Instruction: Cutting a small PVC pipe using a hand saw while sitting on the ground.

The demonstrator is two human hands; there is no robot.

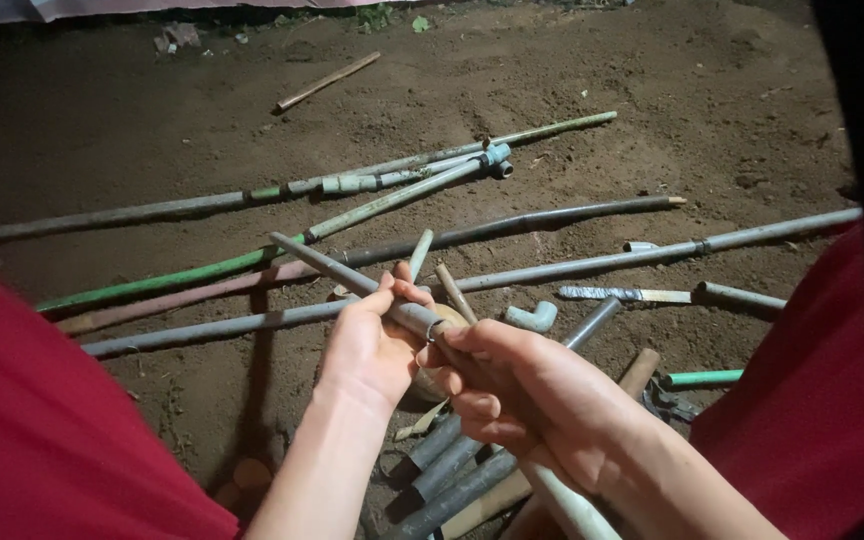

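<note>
we are gripping one grey pipe (352, 276) with both hands: left hand (372, 345) closed round it, right hand (512, 385) closed just below, fingertips on a metal ring (434, 330) at the joint. we judge a fitting step is underway; next calls for steady twisting. loose pipes (552, 270) are lying beyond the grip.

Bare brown dirt ground (652, 80), dim light, dark edges

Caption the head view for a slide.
Both hands, left hand and right hand, grip a grey pipe above scattered pipes on bare soil.
</note>
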